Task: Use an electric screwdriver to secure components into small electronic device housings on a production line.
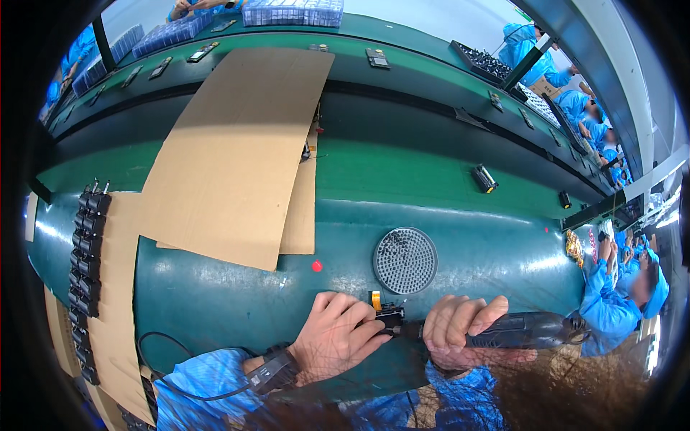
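Left hand [335, 337] pinches the small black part [392, 314]; right hand [457, 329] wraps the power screwdriver [523, 330] — best held straight, pressed lightly.

We're wearing crinkly bright blue sleeves [208, 381], plus a chunky black band [275, 371] with a thin black cable [208, 399] on our left wrist [253, 364].

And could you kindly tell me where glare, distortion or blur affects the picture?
In the head view, glare streaks the green table right of the round tray; the fisheye lens bows the shelf behind; blurry brown strands veil the lower right, below the power tool.
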The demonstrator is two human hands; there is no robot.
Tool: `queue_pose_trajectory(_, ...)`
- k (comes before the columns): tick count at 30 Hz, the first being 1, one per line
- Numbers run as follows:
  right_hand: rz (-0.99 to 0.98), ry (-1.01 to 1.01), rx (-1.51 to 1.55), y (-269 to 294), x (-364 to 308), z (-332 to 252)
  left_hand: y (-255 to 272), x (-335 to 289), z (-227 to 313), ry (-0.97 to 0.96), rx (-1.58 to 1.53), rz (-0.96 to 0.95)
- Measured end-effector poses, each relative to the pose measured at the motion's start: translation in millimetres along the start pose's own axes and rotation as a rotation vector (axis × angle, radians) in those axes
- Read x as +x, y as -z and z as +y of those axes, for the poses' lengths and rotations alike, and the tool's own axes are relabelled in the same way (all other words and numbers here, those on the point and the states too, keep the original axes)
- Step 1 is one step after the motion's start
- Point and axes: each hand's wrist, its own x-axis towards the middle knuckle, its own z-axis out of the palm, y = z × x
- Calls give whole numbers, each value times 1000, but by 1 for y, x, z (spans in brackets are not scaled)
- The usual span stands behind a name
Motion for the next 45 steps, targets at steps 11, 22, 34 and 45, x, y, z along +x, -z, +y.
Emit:
queue_pose_trajectory(11, 70, -56, 11, -12, 1, -1, -3, -2, -4, -28, -73, 20)
queue_pose_trajectory(22, 83, -22, -7, -5, 2, -4, -5, -3, -5, -1, -72, 51)
queue_pose_trajectory(34, -11, -106, -20, 6, -4, -8, -6, -4, -4, -5, -120, 52)
queue_pose_trajectory(45, 64, -9, -148, -3, 1, 1, 5, 2, -5, 71, 0, -126)
